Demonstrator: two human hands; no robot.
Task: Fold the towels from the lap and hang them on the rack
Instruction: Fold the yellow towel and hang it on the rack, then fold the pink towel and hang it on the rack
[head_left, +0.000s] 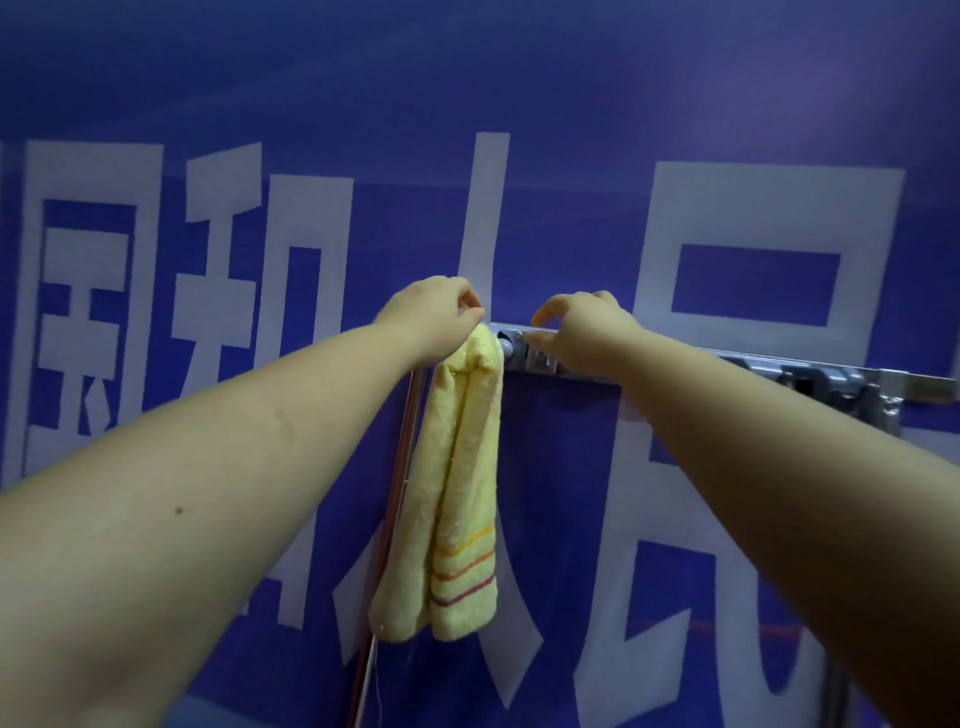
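**Yellow towel hangs lengthwise from the rack's end**

Yellow terry, folded into a narrow strip, the towel (460, 483) drapes over the left end of the metal rack (675, 366), its long axis vertical and its orange-and-red striped end pointing down. Above the towel's top fold, the left hand (434, 317) pinches the cloth between curled fingertips. Just right of the towel, the right hand (582, 330) rests on the rack bar, fingers bent; whether they grip it I cannot tell. Behind the towel stands a blue banner (597, 104) with large white characters
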